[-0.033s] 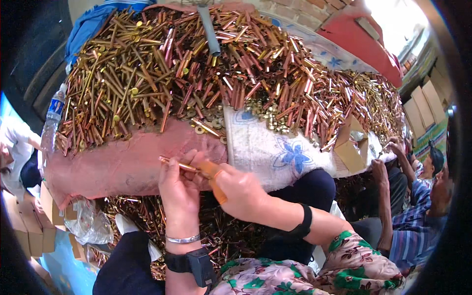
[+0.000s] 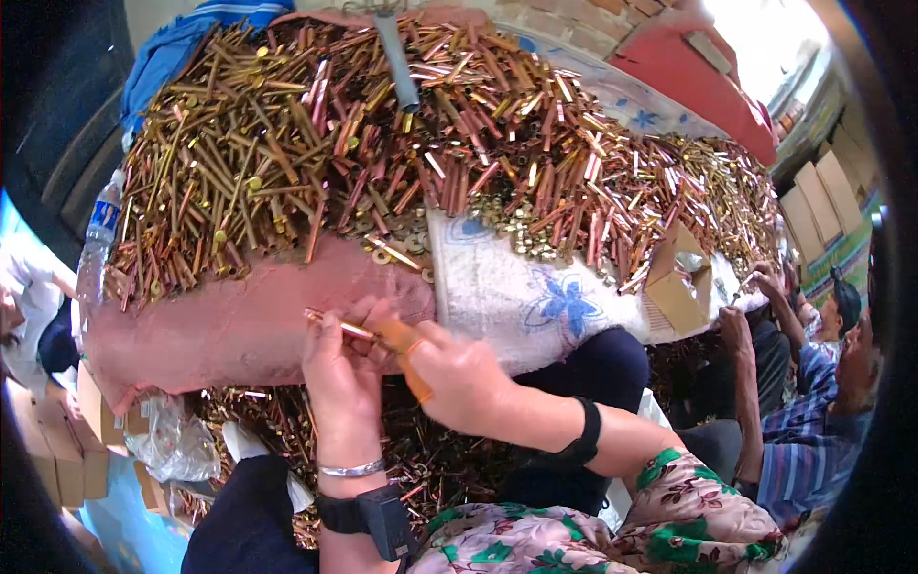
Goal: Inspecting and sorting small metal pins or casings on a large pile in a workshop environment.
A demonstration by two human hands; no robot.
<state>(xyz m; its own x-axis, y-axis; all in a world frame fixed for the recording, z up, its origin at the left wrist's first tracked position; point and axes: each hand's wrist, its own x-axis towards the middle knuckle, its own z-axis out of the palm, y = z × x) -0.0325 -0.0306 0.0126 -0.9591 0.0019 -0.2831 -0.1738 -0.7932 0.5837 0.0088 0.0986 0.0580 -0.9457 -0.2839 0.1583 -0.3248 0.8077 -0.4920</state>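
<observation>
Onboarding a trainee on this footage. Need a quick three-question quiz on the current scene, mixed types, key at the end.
1. Multiple choice: what does the left hand hold?
A) a plastic bottle
B) a copper-coloured tube
C) a cardboard box

2. True or false: the right hand grips an orange item.

3. Fill the gap: the white cloth bears a ____ flower.

Key: 1. B; 2. True; 3. blue
</observation>
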